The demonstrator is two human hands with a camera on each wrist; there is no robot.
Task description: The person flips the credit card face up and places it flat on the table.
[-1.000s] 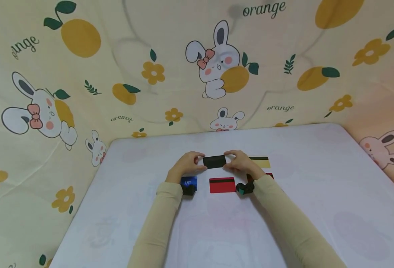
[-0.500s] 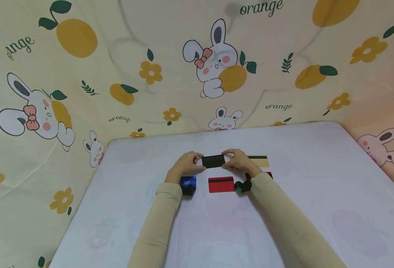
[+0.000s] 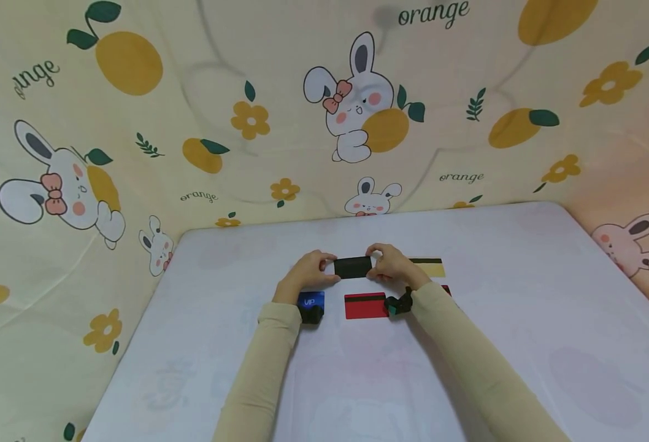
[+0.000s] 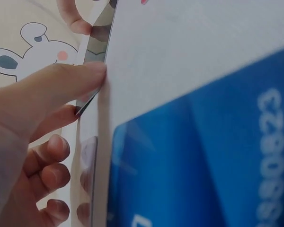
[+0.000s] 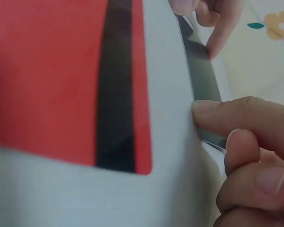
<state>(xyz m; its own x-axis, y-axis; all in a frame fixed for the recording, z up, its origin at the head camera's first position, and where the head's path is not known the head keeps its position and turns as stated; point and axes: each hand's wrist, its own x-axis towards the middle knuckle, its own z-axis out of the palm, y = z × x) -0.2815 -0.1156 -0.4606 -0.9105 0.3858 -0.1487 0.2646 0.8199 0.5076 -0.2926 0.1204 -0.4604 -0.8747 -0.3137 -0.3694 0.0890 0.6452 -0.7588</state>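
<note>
A glossy black card [image 3: 353, 267] lies crosswise between both hands toward the back of the table. My left hand [image 3: 307, 270] pinches its left end, with thumb on the near edge and index finger on the far edge. At its right end is my right hand [image 3: 392, 264], its thumb [image 5: 206, 111] on the near edge and its index finger bent at the corner. Close to the left wrist is a blue card [image 4: 170, 156] marked VIP, partly hidden by the wrist camera. A red card [image 5: 52, 75] with a black stripe lies in front of the black one.
A gold card [image 3: 430, 268] with a dark stripe lies beyond the right hand, partly covered by it. Under the right wrist a second red card [image 3: 446, 288] shows only a corner. A patterned cloth wall [image 3: 280, 73] rises behind the white table [image 3: 352, 387].
My right wrist has shifted slightly left, its camera now overlapping the red card's edge. The right index finger has bent more. The black card and left hand stay nearly in place.
</note>
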